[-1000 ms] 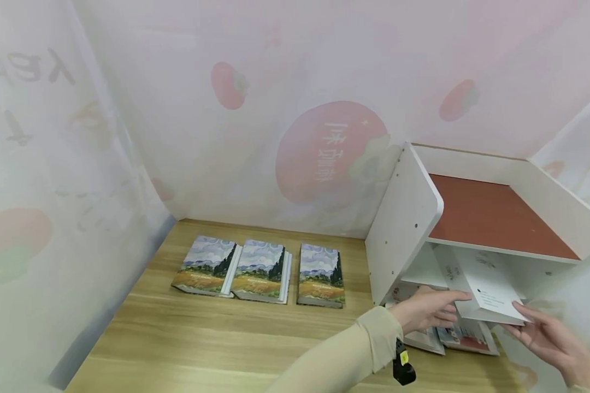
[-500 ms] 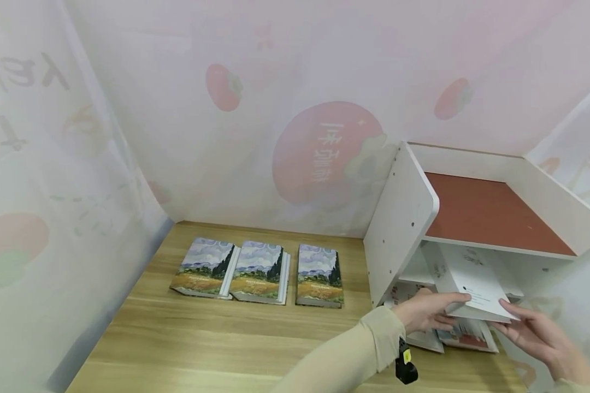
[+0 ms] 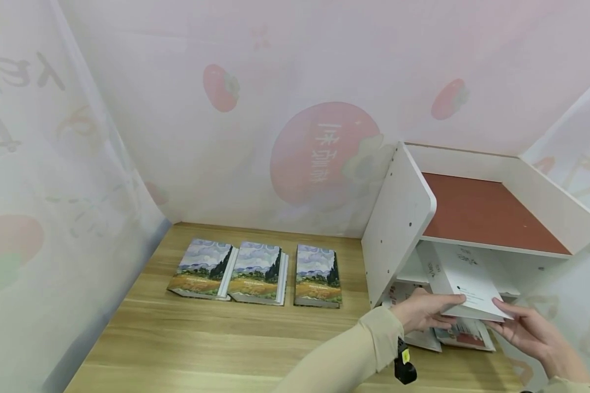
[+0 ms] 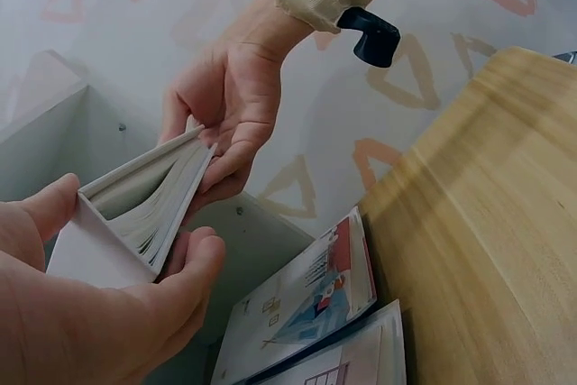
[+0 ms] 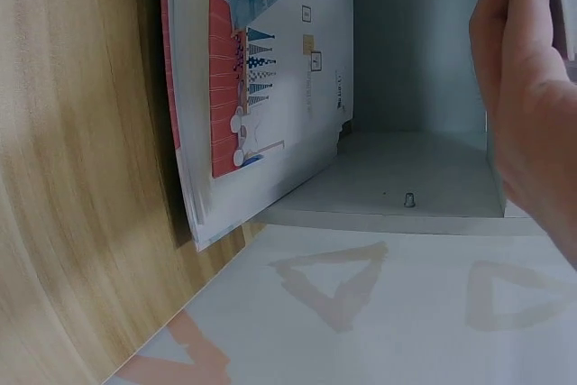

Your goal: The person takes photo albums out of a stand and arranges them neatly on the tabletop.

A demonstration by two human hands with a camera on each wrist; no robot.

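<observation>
A thick white book (image 3: 472, 281) with small dark print on its cover is partly inside the middle opening of the white shelf unit (image 3: 398, 218). My left hand (image 3: 425, 311) grips its near left corner, thumb on top and fingers beneath. My right hand (image 3: 531, 330) pinches the near right corner the same way. The left wrist view shows slightly parted pages (image 4: 158, 209) between the covers, with the left hand (image 4: 117, 304) and right hand (image 4: 230, 114) on either side. Below lie an illustrated book (image 4: 306, 290) and another pale book (image 4: 370, 349). The white book's far end is hidden.
Three books with landscape-painting covers lie on the wooden table (image 3: 226, 338): a left one (image 3: 201, 270), a middle one (image 3: 257, 273) and a right one (image 3: 317, 275). The shelf unit's top board (image 3: 487, 213) is reddish-brown. A printed curtain (image 3: 300, 65) hangs behind.
The white book's near end and my right hand have shifted left, closer to my left hand. Both hands keep their hold. The head view has turned slightly.
</observation>
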